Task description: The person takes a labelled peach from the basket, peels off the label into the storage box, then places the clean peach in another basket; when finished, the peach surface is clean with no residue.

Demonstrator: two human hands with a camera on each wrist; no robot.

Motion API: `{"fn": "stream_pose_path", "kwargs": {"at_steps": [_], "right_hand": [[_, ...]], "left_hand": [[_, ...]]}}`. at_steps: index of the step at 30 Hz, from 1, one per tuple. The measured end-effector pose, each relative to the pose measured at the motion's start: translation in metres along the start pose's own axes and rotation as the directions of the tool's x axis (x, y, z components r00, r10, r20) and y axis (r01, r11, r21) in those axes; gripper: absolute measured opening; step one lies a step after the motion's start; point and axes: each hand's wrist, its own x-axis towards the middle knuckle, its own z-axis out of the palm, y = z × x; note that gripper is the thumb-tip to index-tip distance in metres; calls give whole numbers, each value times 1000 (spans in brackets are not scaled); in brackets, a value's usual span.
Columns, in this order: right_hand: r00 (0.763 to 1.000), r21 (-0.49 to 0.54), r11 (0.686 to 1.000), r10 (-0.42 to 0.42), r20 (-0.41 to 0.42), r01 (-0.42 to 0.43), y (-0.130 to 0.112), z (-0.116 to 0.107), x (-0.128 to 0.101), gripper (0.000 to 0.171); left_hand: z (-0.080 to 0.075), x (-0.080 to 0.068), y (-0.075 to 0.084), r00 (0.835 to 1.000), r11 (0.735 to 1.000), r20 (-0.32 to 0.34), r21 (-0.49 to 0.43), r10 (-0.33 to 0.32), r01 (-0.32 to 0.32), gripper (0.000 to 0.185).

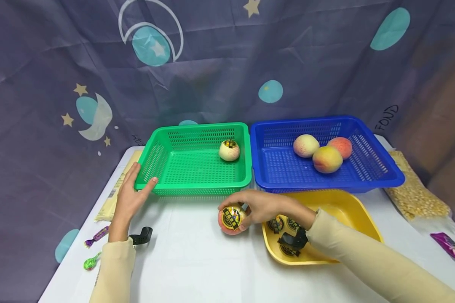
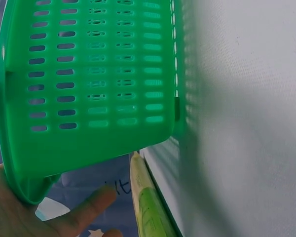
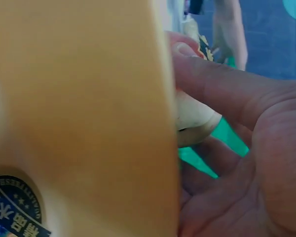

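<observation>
Over the white table, my right hand (image 1: 263,205) grips a pinkish-red peach (image 1: 230,220) with a black-and-gold label, thumb and fingers around its sides. In the right wrist view, the yellow basin's wall (image 3: 89,98) partly hides that hand. My left hand (image 1: 130,198) touches the front left corner of the green basket (image 1: 197,189), its fingers fairly straight. A pale labelled peach (image 1: 229,150) lies in the green basket. Below my right wrist is the yellow basin (image 1: 358,210), holding several labelled fruits (image 1: 276,224) partly covered by the arm.
A blue basket (image 1: 280,168) beside the green one holds three peaches (image 1: 327,159). At left lie a flat package (image 1: 111,202), a purple candy (image 1: 97,236) and a green lollipop (image 1: 91,262). A bag of grains (image 1: 417,189) and a purple packet (image 1: 450,246) lie at right.
</observation>
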Motion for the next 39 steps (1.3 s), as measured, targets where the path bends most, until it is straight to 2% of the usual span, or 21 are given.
{"fn": "stream_pose_path", "kwargs": {"at_steps": [4, 6, 8, 12, 16, 19, 22, 25, 27, 28, 30, 32, 34, 36, 39], "right_hand": [[1000, -80, 997, 25, 1, -24, 1, 3, 0, 66], [999, -113, 993, 41, -2, -41, 1, 3, 0, 66], [999, -128, 990, 53, -10, -54, 1, 2, -1, 66], [998, -145, 988, 53, -39, -58, 1, -1, -4, 66], [997, -171, 985, 26, -67, -37, 1, -2, -6, 66], [997, -187, 982, 9, -78, -24, 2, -3, -7, 65], [996, -191, 981, 4, -90, -22, 3, -3, -8, 64], [995, -201, 979, 2, -101, -22, 3, -2, -9, 64], [994, -201, 979, 8, -106, -29, 3, -2, -9, 64], [994, -202, 979, 10, -108, -32, 2, -2, -9, 64], [994, -195, 980, 25, -109, -46, 2, -1, -9, 64], [993, -194, 979, 36, -113, -58, 1, 0, -9, 63], [992, -204, 977, 35, -120, -59, 1, 1, -9, 63], [992, -217, 974, 31, -125, -58, 1, 2, -10, 63], [991, -242, 969, 13, -134, -46, 0, 3, -11, 62]], "left_hand": [[2, 0, 0, 999, 1000, -33, 7, 5, -5, 86], [5, 0, 0, 996, 1000, -88, 10, 27, -26, 84], [9, 0, 1, 984, 997, -162, 7, 71, -71, 82], [13, -2, 10, 941, 980, -280, -12, 188, -199, 77], [12, -7, 27, 899, 944, -320, -37, 300, -328, 72], [11, -15, 43, 863, 902, -330, -69, 382, -426, 64], [10, -24, 57, 825, 838, -315, -137, 469, -529, 53], [11, -33, 65, 803, 784, -249, -194, 542, -589, 45], [13, -39, 67, 803, 771, -160, -225, 573, -595, 44], [16, -42, 68, 810, 777, -107, -233, 577, -585, 44], [22, -48, 69, 829, 806, 17, -243, 559, -539, 44], [31, -54, 70, 849, 850, 145, -243, 508, -467, 47], [44, -59, 72, 858, 890, 257, -239, 444, -389, 59], [58, -63, 75, 851, 917, 353, -234, 389, -323, 76], [76, -68, 81, 821, 925, 432, -245, 373, -291, 96]]}}
